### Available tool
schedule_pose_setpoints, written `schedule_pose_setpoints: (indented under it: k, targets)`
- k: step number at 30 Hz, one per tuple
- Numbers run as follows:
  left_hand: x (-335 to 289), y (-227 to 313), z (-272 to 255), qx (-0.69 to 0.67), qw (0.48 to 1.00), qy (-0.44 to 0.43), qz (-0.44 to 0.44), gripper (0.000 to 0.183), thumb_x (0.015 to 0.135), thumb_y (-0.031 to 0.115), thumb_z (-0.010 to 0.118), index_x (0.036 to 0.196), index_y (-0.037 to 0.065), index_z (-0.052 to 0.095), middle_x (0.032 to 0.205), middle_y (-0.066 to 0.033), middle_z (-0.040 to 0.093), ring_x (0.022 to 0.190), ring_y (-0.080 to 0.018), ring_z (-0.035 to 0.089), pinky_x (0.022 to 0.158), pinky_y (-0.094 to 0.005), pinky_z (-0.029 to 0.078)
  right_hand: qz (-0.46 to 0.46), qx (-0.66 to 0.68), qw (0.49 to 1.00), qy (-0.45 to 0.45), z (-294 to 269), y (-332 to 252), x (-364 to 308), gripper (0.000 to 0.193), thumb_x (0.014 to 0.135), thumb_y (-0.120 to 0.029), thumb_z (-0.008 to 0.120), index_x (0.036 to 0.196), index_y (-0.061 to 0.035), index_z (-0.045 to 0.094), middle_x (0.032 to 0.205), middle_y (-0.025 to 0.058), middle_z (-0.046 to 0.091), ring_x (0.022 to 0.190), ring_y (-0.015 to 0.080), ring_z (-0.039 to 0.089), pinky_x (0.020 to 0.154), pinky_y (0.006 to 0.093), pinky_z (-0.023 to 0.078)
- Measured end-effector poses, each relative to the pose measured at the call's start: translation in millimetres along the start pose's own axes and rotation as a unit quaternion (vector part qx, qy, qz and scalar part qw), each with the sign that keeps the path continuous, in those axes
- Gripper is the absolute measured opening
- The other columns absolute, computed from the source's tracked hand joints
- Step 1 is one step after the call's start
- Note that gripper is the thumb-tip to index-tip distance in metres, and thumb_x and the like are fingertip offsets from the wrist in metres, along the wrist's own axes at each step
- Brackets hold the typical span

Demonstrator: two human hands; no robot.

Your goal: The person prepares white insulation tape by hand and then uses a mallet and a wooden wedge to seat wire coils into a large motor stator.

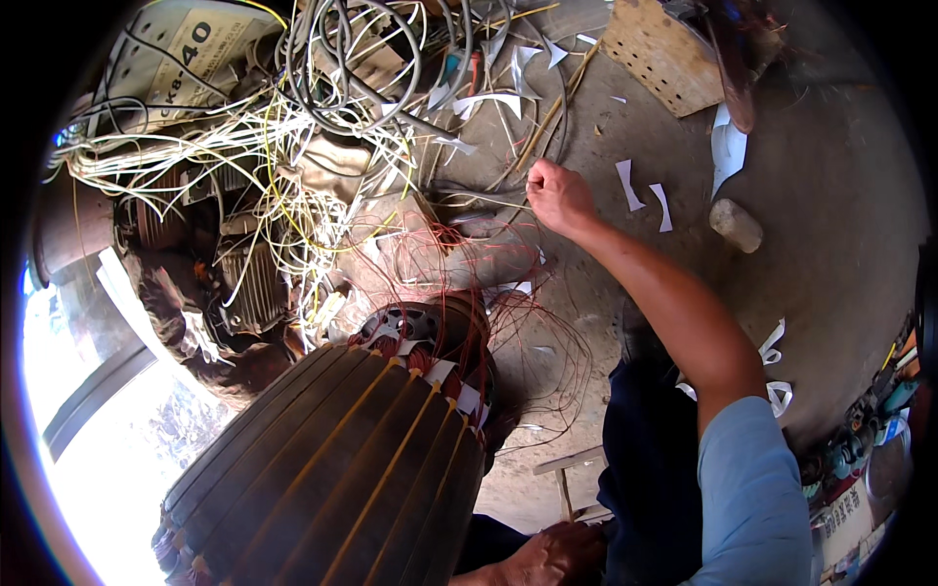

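The right hand is reaching out at 12 o'clock, arm extended, fist closed around thin copper wire trailing from the motor stator at 7 o'clock. The left hand is resting at 6 o'clock, its grasp impossible to tell.

The right hand is raised in a closed fist, arm outstretched, while the left hand rests low, fingers curled.

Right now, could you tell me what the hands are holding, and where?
The right hand pinches thin copper wire at its far end. The left hand appears to hold nothing.
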State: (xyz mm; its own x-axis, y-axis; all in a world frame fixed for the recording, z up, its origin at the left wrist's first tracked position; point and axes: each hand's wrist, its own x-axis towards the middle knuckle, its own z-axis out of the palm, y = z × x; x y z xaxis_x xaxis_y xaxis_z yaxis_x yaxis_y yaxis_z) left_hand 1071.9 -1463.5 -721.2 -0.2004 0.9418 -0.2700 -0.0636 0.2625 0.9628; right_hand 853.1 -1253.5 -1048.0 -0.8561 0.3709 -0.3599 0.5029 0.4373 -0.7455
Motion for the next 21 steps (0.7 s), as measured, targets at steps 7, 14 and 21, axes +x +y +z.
schedule_pose_setpoints:
  k: [7,14,21]
  targets:
    - [-9,5,8,0.021,1.0,-0.005,-0.003,0.02,0.071,0.014,0.069,0.085,0.002,0.06,0.078,-0.013,0.056,0.074,-0.0314,0.059,0.065,-0.0418,0.049,0.013,0.327,0.936,-0.127,-78,-39,-55,0.011,0.086,-0.011,0.064,0.092,-0.0011,0.062,0.072,0.0053,0.065,0.06,0.0115,0.06,0.055,0.0293,0.048]
    - [-30,34,17,0.084,0.996,0.03,0.021,0.019,0.066,0.01,0.07,0.079,0.0,0.061,0.076,-0.0151,0.056,0.07,-0.0339,0.059,0.066,-0.0431,0.05,0.008,0.297,0.937,-0.183,-192,-84,-207,0.008,0.091,-0.007,0.059,0.095,-0.0002,0.061,0.07,0.0017,0.059,0.057,0.0073,0.053,0.05,0.0239,0.043]
    - [-55,67,53,0.251,0.906,0.285,0.186,0.017,0.069,-0.002,0.064,0.086,0.001,0.066,0.089,-0.012,0.068,0.077,-0.0278,0.067,0.068,-0.0374,0.054,-0.107,0.269,0.938,-0.194,-269,-135,-366,0.004,0.093,-0.006,0.06,0.093,-0.0017,0.06,0.069,-0.0011,0.057,0.059,0.0046,0.052,0.051,0.0245,0.042]
